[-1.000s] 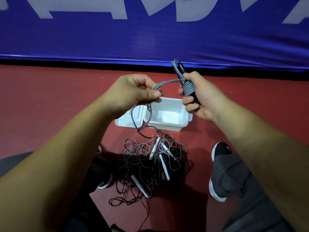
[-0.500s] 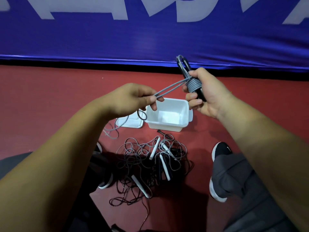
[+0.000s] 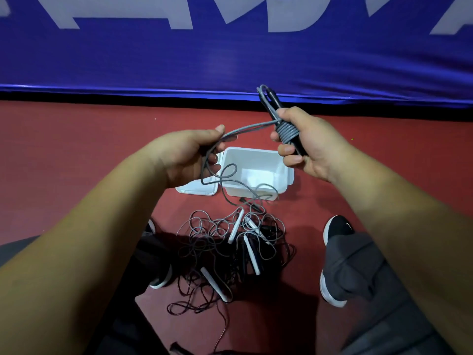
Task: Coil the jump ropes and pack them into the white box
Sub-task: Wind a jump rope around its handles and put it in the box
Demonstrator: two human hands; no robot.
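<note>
Grips one rope's black handles (image 3: 269, 105) in the right hand (image 3: 307, 149), fingers curled round a few grey turns already wound, pinches the loose cord (image 3: 245, 128) in the left hand (image 3: 188, 156) above the open white box (image 3: 282, 180), seemingly empty, leaving the tangle of other ropes (image 3: 225, 248) on the floor (image 3: 76, 162) uncoiled.

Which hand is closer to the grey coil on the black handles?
Right. The right hand grips the handles, fingers around the grey coil; the left hand holds loose rope off to the coil's left.
</note>
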